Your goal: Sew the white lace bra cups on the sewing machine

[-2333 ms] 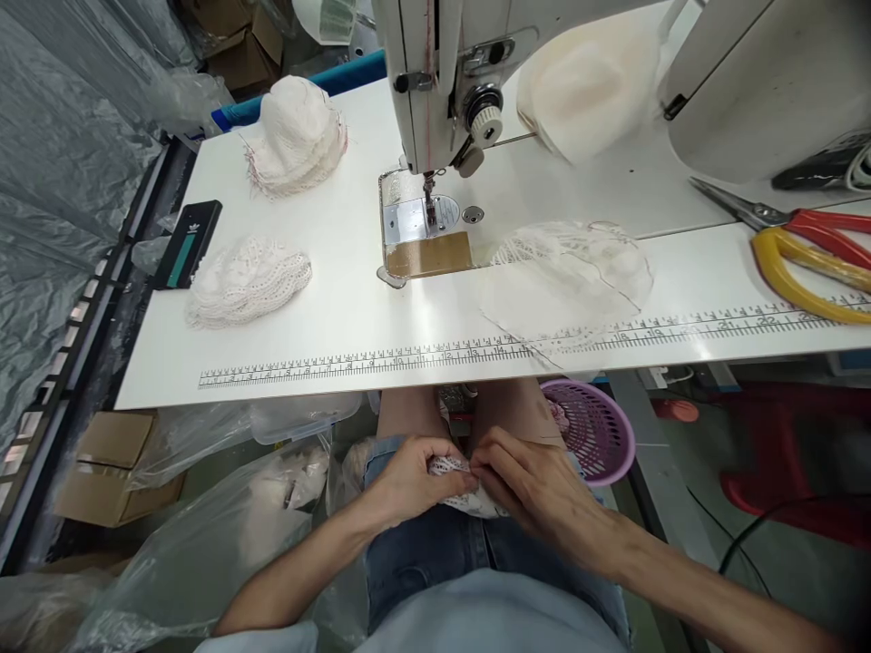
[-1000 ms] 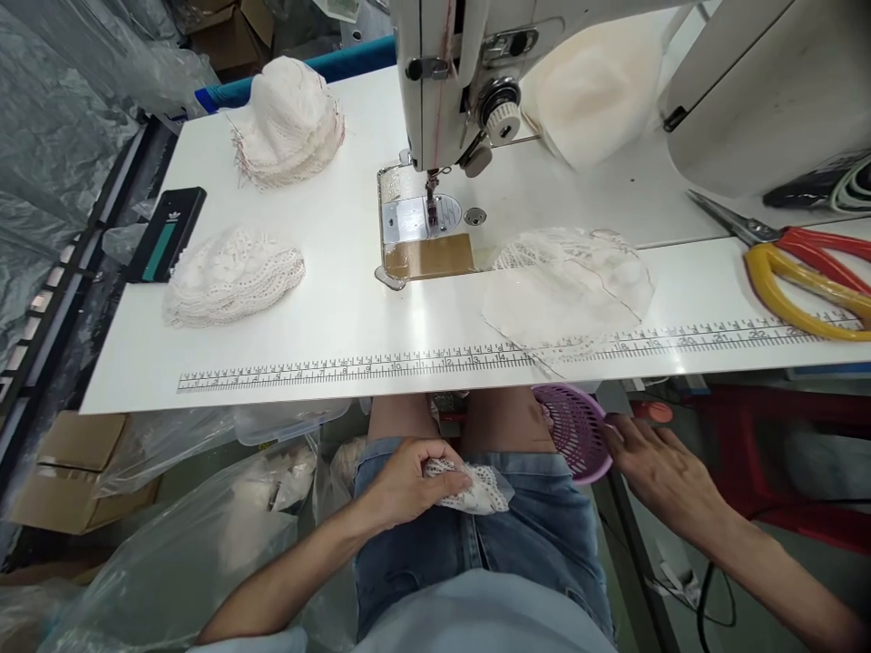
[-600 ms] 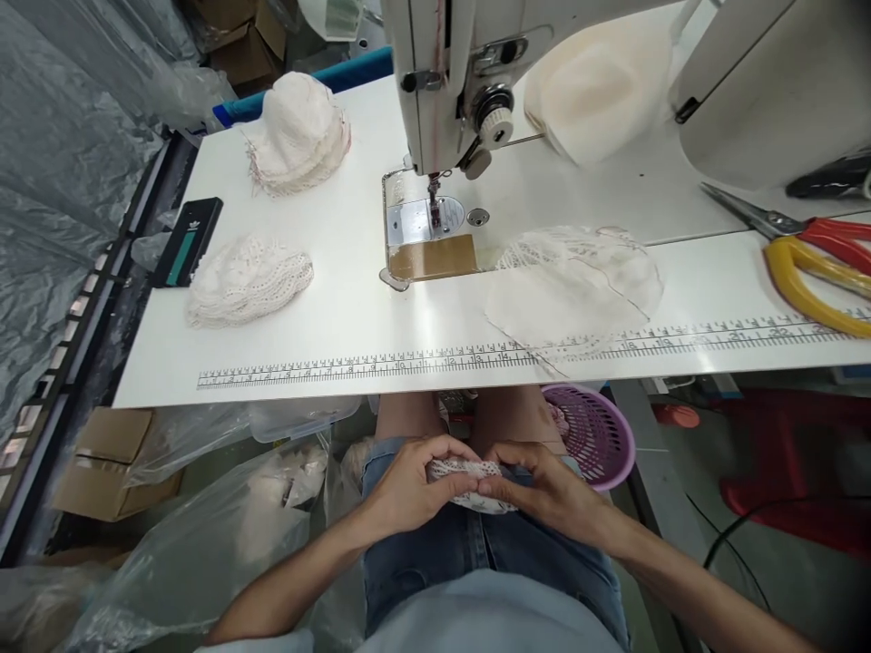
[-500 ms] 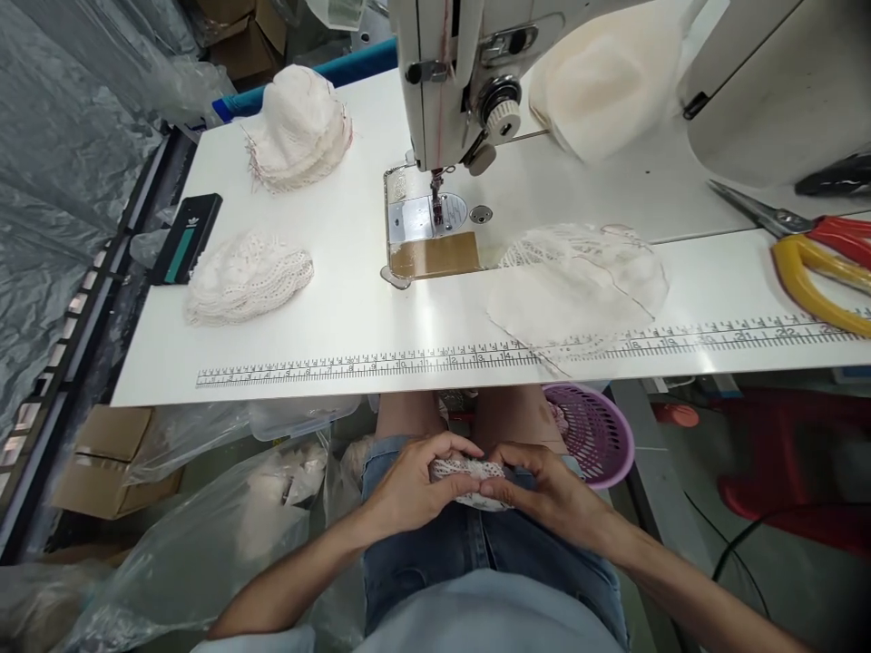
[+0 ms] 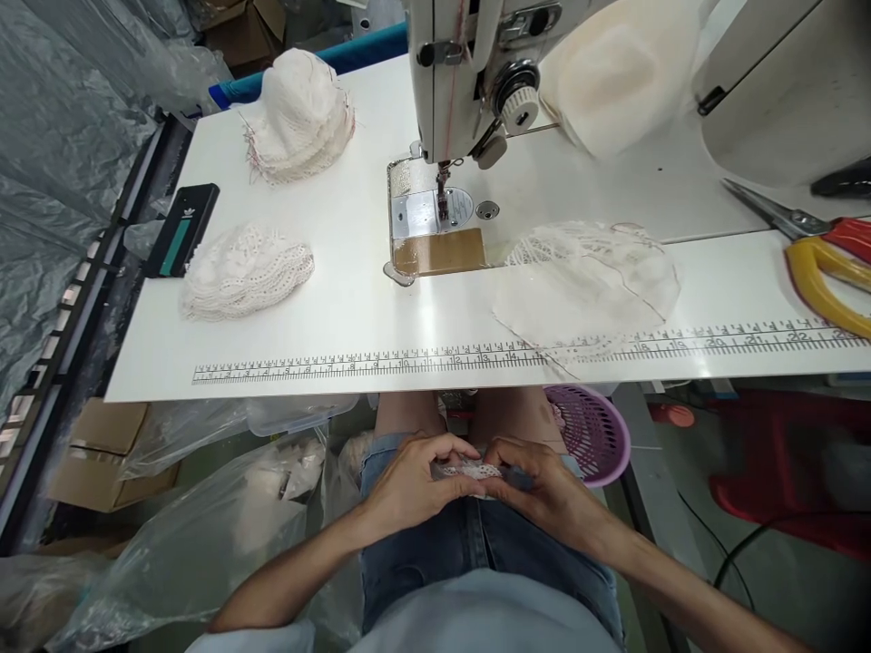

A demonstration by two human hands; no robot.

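Observation:
Over my lap, a small piece of white lace fabric (image 5: 471, 470) is held between both hands, mostly hidden by the fingers. My left hand (image 5: 430, 476) pinches its left side between thumb and fingers. On the other side my right hand (image 5: 527, 476) grips it the same way, thumb tips close together. Above them on the sewing table (image 5: 354, 317), a sheer white lace piece (image 5: 585, 286) with loose thread lies right of the sewing machine's needle (image 5: 442, 195). A stack of white lace pieces (image 5: 245, 272) rests on the left, with a taller stack of white cup-shaped pieces (image 5: 299, 118) behind it.
Yellow-and-red-handled scissors (image 5: 826, 263) lie at the table's right. A black case (image 5: 182, 231) sits near the left edge, and a printed ruler (image 5: 408, 365) runs along the front. Below are a purple basket (image 5: 616, 453), plastic bags (image 5: 224, 535) and a cardboard box (image 5: 102, 453).
Less of the lace fabric shows between my fingers now, as it has been folded or turned in my grip. The view has shifted slightly; things on the table stay put.

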